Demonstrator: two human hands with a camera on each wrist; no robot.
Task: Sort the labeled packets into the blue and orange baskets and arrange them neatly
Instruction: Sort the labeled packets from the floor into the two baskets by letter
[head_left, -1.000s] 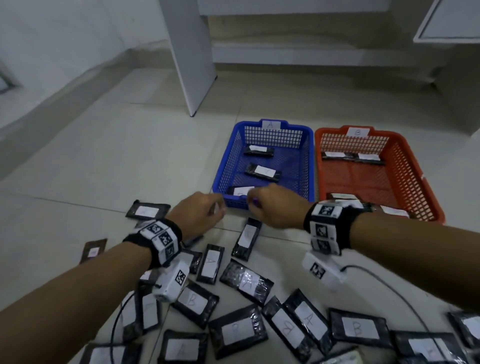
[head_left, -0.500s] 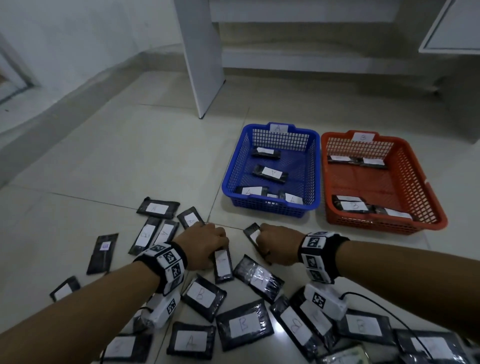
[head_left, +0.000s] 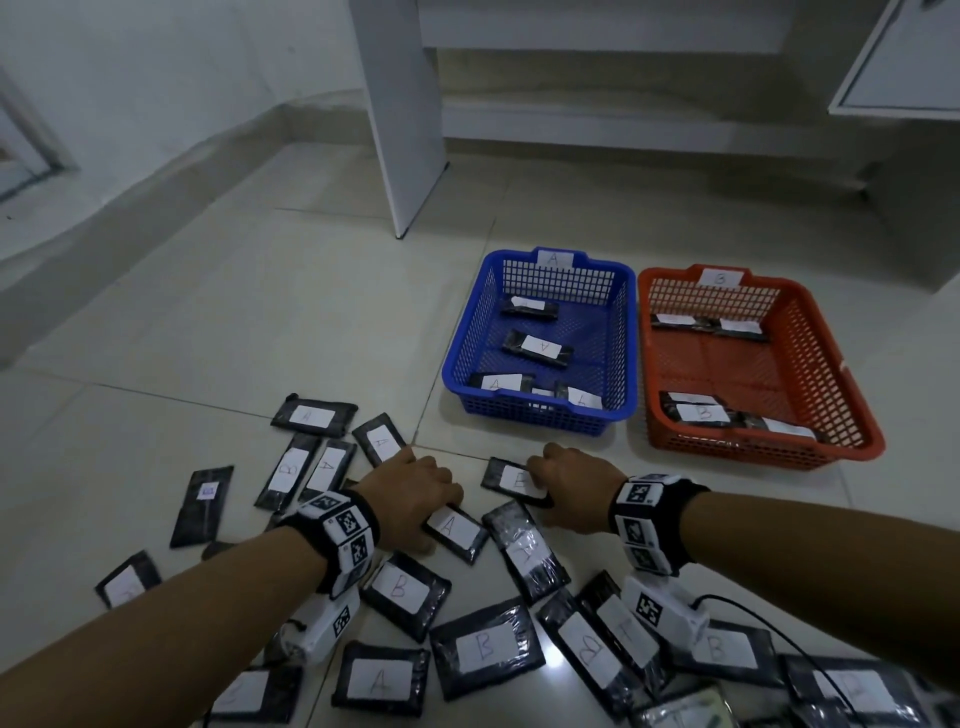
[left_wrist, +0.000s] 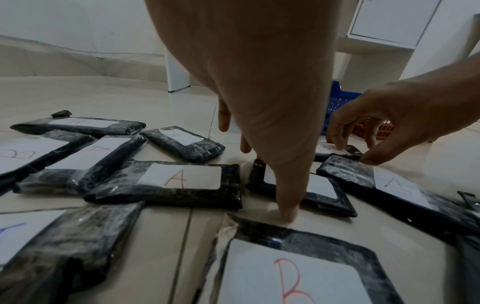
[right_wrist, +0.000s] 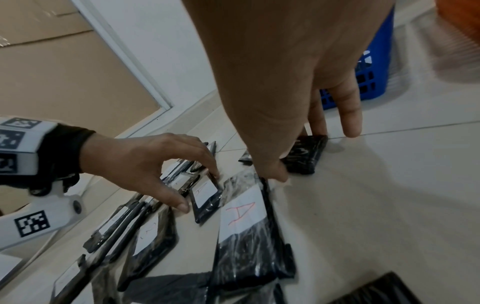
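Two hands are working over the scattered packets on the floor (head_left: 218, 312), just short of the blue basket (head_left: 540, 415). The left hand (head_left: 415, 493) is arching over an A packet (head_left: 457, 530), its thumb planted at the near edge and its fingers reaching down past the far edge; most of that packet is lying hidden beneath the palm, and whether the fingers are actually closing on it is hard to tell. The right hand (head_left: 566, 493), a little nearer the basket, is pinching a B packet (head_left: 511, 480) between thumb and curled fingers, with the packet's right end lying covered by the hand. The orange basket (head_left: 753, 447) is sitting touching the blue basket's right side, and each is holding a few packets, some labels there being too small to read. More packets nearer the camera than the blue basket are being cut off by the frame edge.
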